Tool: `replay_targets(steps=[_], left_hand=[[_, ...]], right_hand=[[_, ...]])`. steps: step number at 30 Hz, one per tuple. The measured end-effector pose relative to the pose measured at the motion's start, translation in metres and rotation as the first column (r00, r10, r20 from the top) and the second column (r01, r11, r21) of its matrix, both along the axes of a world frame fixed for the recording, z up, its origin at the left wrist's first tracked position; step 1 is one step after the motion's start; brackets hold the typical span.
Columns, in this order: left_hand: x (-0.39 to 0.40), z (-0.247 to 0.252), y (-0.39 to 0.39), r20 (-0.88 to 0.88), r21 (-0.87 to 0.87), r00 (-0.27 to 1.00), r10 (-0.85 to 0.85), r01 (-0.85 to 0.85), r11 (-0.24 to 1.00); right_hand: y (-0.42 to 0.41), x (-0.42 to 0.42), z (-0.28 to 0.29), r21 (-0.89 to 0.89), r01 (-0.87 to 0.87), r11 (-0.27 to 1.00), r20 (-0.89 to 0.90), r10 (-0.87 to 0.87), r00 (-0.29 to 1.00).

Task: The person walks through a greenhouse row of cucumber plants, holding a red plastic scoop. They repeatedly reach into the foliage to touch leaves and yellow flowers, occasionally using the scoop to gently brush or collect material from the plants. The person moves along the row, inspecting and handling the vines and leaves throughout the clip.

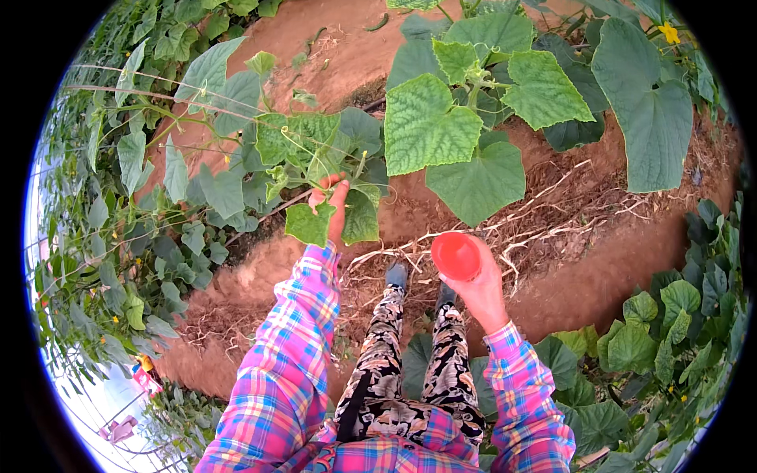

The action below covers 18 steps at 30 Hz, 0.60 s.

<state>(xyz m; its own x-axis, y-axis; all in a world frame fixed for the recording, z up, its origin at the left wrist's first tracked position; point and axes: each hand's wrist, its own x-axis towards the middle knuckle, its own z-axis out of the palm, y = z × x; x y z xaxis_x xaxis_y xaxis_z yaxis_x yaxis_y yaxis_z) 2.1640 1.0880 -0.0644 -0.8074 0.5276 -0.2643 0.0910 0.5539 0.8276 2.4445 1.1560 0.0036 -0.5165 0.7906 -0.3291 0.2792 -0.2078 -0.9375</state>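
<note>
My left hand (336, 207) is raised into a cucumber vine (310, 151), its thumb and fingers closed around a green stem among curling tendrils. Leaves partly cover that hand, so the exact pinch point is hidden. A slim, pale green shoot or young fruit (361, 164) stands just beyond the thumb. In my right hand (482, 287) is a small red plastic cup (455, 256), its open mouth facing up towards me. The cup's inside looks red; whether it holds anything cannot be made out. Just beyond the cup hangs a second cucumber plant (473, 171) with broad leaves.
Thin strings (159, 94) stretch across the upper left to the vine. Dry, pale stems (532, 227) lie over the reddish soil (568, 295) around my boots (396, 275). Dense cucumber foliage (142, 236) lines the left, with more plants (633, 349) at lower right.
</note>
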Motion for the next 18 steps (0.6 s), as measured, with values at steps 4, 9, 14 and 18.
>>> replay_targets(steps=[4,9,14,18], left_hand=[[-0.025,0.013,-0.024,0.458,0.079,0.886,-0.076,0.044,0.996],[-0.052,0.021,-0.042,0.398,-0.033,0.906,-0.147,0.174,0.984],[-0.061,0.01,-0.046,0.407,-0.024,0.891,-0.203,0.232,0.972],[-0.067,0.009,-0.045,0.395,0.015,0.857,-0.331,0.354,0.935]], right_hand=[[0.008,-0.013,-0.043,0.065,-0.025,0.998,-0.022,0.026,0.999],[0.015,-0.048,-0.07,0.027,-0.097,0.995,0.059,0.095,0.994],[0.017,-0.082,-0.112,0.136,-0.181,0.974,0.06,0.174,0.983],[0.015,-0.104,-0.144,0.179,-0.216,0.96,0.091,0.202,0.975]])
